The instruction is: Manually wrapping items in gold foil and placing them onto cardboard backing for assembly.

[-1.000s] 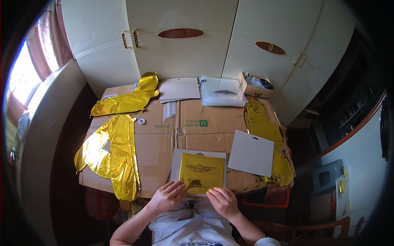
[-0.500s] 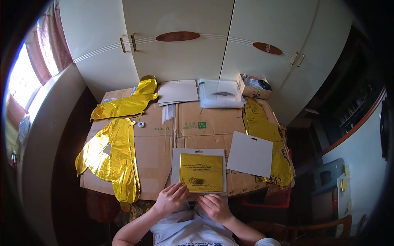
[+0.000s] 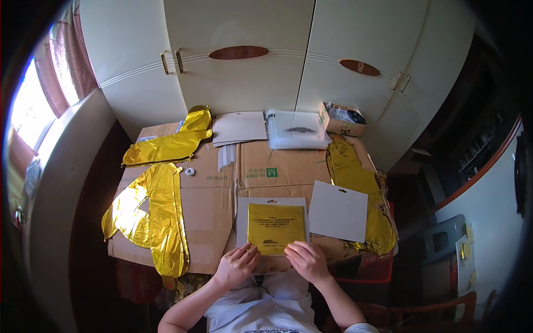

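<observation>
A folded gold foil balloon in a clear plastic bag (image 3: 276, 225), printed with dark lines, lies in front of a white hanging card (image 3: 242, 222) at the table's near edge. My left hand (image 3: 237, 265) has its fingers closed at the lower left corner of the bag. At the lower right corner my right hand (image 3: 308, 261) pinches the bag's edge. My fingers cover both lower corners. Just right of the bag rests another white hanging card (image 3: 338, 211), slightly tilted.
Flat gold foil balloons (image 3: 166, 227) lie on the cardboard-covered table (image 3: 208, 208) at left, with more foil (image 3: 355, 172) at right. Along the back are stacked cards (image 3: 240, 126), white strips (image 3: 226, 157), clear bags (image 3: 298, 130) and a small carton (image 3: 345, 119). A tape roll (image 3: 190, 171) sits left.
My right hand has moved from below the bag up to its lower right corner. The bag and its card have shifted slightly right and away from me. My left hand stays at the left corner.
</observation>
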A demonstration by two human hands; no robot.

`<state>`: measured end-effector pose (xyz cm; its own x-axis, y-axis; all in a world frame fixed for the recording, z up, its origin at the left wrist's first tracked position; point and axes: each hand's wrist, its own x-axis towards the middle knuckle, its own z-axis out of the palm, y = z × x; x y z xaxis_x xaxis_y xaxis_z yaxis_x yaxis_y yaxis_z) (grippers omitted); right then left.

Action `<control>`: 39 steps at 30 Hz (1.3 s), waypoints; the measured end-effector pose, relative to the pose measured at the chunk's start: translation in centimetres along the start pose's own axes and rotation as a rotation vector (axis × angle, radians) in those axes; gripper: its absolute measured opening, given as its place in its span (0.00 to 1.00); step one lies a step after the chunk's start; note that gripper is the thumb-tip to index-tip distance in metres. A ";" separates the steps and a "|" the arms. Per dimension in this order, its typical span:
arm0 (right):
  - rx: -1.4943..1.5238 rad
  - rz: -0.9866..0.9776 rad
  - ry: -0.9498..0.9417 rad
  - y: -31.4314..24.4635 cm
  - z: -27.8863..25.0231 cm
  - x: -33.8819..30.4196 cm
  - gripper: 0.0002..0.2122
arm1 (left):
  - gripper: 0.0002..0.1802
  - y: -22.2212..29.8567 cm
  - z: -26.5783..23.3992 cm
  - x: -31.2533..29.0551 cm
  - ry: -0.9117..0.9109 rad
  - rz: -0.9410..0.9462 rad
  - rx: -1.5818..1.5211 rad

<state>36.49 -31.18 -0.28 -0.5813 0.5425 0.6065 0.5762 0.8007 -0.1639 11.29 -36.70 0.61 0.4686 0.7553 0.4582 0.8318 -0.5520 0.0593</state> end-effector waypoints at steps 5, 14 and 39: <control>-0.054 -0.055 -0.041 0.2 0.0 -0.1 0.07 | 0.17 0.1 -0.1 -0.1 -0.002 -0.002 0.015; -0.071 -0.023 -0.050 -0.3 -0.1 -0.1 0.07 | 0.12 -0.4 0.3 -0.1 0.012 -0.071 -0.106; -0.005 0.047 0.003 -0.9 0.3 -1.1 0.07 | 0.34 -6.4 2.9 4.9 -0.210 -0.272 -0.062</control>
<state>36.47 -32.40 -1.06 -0.5516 0.5785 0.6009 0.6057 0.7731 -0.1883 9.09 -28.43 -0.14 0.2887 0.9304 0.2259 0.9180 -0.3360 0.2106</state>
